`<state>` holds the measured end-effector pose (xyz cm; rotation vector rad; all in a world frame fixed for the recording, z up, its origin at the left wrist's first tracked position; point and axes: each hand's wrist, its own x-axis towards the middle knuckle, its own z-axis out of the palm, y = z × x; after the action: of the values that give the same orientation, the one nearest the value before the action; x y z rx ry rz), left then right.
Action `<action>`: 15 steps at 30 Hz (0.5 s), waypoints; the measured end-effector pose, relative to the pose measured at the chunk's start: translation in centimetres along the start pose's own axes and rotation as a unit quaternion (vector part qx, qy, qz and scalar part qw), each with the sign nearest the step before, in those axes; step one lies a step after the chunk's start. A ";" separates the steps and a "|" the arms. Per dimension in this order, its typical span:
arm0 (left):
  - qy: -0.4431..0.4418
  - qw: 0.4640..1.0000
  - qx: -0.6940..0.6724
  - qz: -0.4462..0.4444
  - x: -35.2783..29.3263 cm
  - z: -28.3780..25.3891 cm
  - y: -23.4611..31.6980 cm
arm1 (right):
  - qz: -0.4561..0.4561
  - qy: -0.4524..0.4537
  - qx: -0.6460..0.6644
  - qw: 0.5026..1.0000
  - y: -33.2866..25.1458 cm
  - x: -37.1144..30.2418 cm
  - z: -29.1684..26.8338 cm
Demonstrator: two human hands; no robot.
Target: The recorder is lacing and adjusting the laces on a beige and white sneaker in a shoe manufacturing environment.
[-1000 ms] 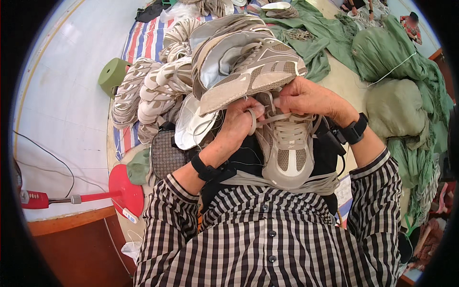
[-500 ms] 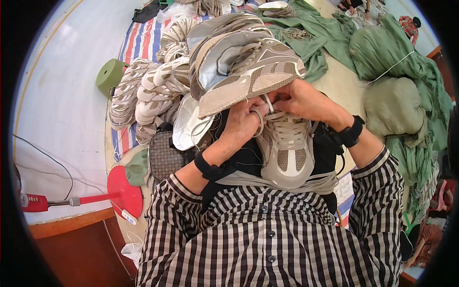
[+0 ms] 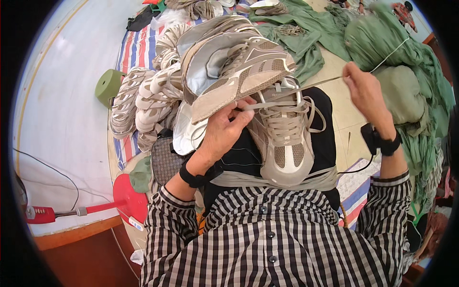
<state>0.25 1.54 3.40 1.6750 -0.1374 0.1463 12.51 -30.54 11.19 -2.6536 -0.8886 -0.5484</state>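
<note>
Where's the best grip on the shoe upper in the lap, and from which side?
Take the shoe upper by its rounded toe, probably best from above: the toe points toward the person's body and its top is uncovered, whereas the left hand and the stacked uppers crowd the laced far end.

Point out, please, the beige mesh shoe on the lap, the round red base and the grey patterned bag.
Beige mesh shoe [image 3: 288, 156]: head view, white strip on the toe.
Round red base [image 3: 132, 195]: head view, its flat top.
Grey patterned bag [image 3: 166, 162]: head view, its patterned face.
</note>
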 end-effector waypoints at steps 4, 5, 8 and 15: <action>-0.050 0.998 0.030 0.005 0.6 -0.2 -0.4 | 0.115 -0.065 0.073 0.989 4.4 -0.4 2.3; -0.059 0.997 0.050 -0.001 0.9 -0.2 -0.3 | 0.103 -0.041 0.063 0.992 4.6 -0.4 3.0; -0.068 0.995 0.072 -0.015 1.3 -0.3 0.1 | 0.100 -0.001 0.032 0.994 5.9 0.8 4.2; -0.015 0.987 0.158 -0.015 1.1 0.2 1.3 | 0.039 -0.049 0.118 0.991 1.7 -0.1 6.4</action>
<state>1.10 1.24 4.84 1.9963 -0.1167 0.1248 15.10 -29.46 5.24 -2.5040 -0.8184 -0.2767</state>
